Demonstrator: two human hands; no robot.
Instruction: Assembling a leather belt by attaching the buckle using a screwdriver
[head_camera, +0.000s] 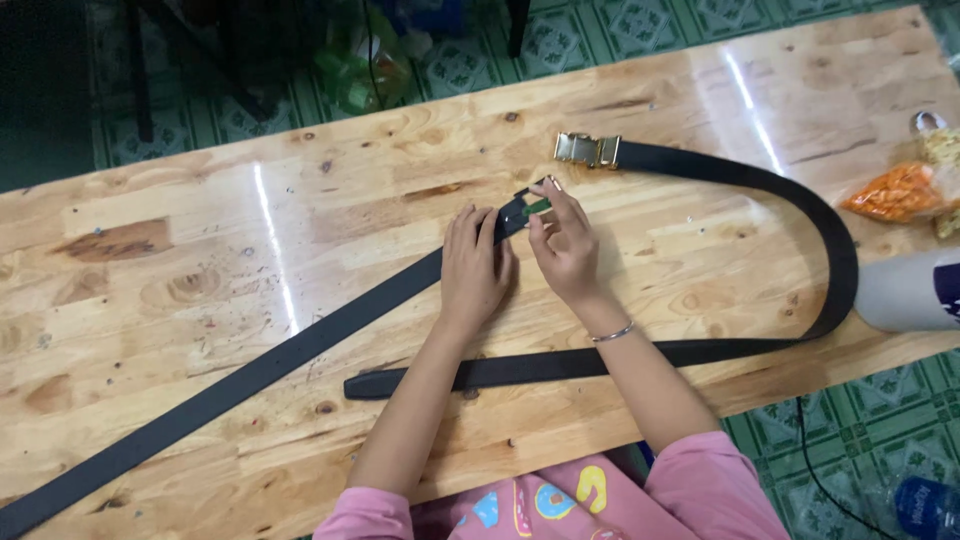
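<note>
From the head camera, both hands are working at the middle of a glossy wooden table. The left hand is pressing flat, fingers together, on the end of a long black belt that is running off toward the lower left corner. The right hand is pinching a small green piece at that belt's tip, fingers narrowed around it. A second black belt is curling in a wide loop around the right side, its gold buckle lying just beyond the fingers and its tail passing under both forearms. A silver bracelet is sitting on the right wrist. Over at the right edge, an orange snack bag and a grey cylinder are getting cut off by the frame. What exactly the green piece is, I cannot tell; the fingers are covering most of it.
</note>
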